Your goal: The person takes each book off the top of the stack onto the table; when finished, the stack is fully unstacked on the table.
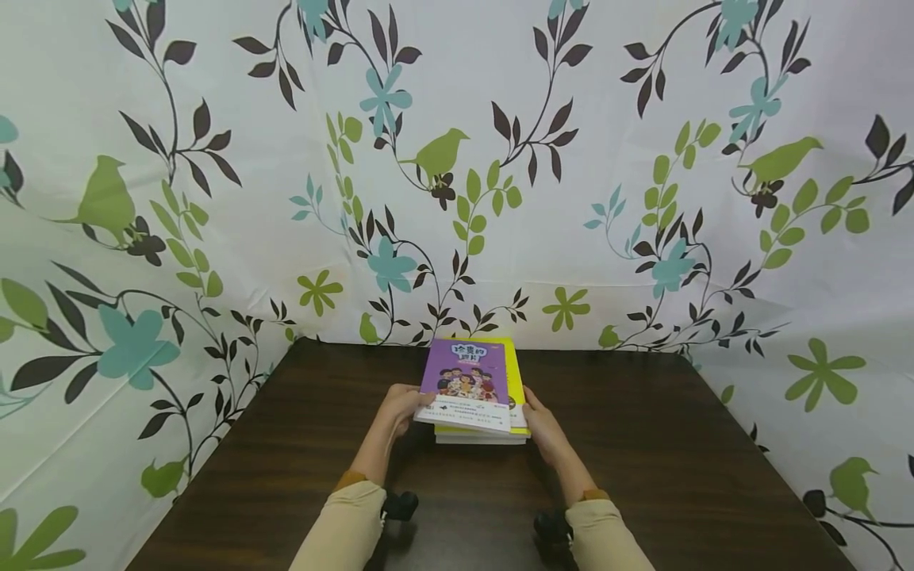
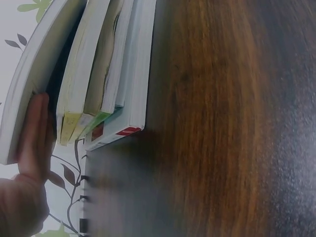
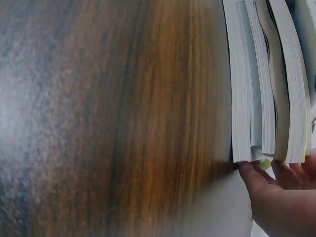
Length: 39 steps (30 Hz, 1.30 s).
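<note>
L hand (image 1: 401, 404): thumb atop, fingers under purple bk (image 1: 464, 381), gripping its L edge; gap below that edge. R hand (image 1: 546, 430): fingers uncurled, against R side of stack (image 1: 480, 438). Purple bk over yellow bk (image 1: 516, 381), stack's top. Under: dk tbl (image 1: 678, 460). Behind: floral cloth (image 1: 493, 47).

Left hand (image 1: 403, 406): in the way at the left side of the stack (image 1: 480, 438); passable outward over bare tabletop (image 1: 286, 444).
Purple book (image 1: 464, 381): raised at the left grip, leaving a narrow gap above the stack, partly filled by left fingers.
Right hand (image 1: 546, 428): touching the stack's right side, blocking it; passable outward.
Between forearms: open up to the stack's front, narrowed by black wrist devices (image 1: 400, 506).
Beyond the grip: closed off by floral curtain (image 1: 457, 270).
</note>
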{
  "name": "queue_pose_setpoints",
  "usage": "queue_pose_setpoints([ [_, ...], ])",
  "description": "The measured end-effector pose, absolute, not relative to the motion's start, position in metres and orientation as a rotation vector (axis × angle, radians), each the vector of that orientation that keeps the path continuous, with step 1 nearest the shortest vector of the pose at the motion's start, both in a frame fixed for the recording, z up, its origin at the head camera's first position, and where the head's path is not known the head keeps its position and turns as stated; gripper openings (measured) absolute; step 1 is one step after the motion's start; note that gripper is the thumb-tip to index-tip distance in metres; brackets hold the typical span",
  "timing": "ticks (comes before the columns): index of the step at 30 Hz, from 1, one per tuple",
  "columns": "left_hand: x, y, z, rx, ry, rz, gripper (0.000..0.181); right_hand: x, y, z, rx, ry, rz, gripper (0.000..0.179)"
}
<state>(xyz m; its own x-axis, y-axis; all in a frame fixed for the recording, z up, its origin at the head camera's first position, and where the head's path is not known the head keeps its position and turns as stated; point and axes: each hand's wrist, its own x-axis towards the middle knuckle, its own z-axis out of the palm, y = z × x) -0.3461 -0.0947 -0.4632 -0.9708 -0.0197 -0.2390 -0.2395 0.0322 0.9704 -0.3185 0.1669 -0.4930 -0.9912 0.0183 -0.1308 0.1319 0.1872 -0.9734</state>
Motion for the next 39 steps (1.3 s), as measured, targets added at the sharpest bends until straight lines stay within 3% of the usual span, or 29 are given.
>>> queue_pose_setpoints([
  [39,-0.341,-0.128,-0.462,-0.325,2.06,2.249,0.045,-0.317,0.166,-0.492,0.145,2.328,-1.935,0.059],
])
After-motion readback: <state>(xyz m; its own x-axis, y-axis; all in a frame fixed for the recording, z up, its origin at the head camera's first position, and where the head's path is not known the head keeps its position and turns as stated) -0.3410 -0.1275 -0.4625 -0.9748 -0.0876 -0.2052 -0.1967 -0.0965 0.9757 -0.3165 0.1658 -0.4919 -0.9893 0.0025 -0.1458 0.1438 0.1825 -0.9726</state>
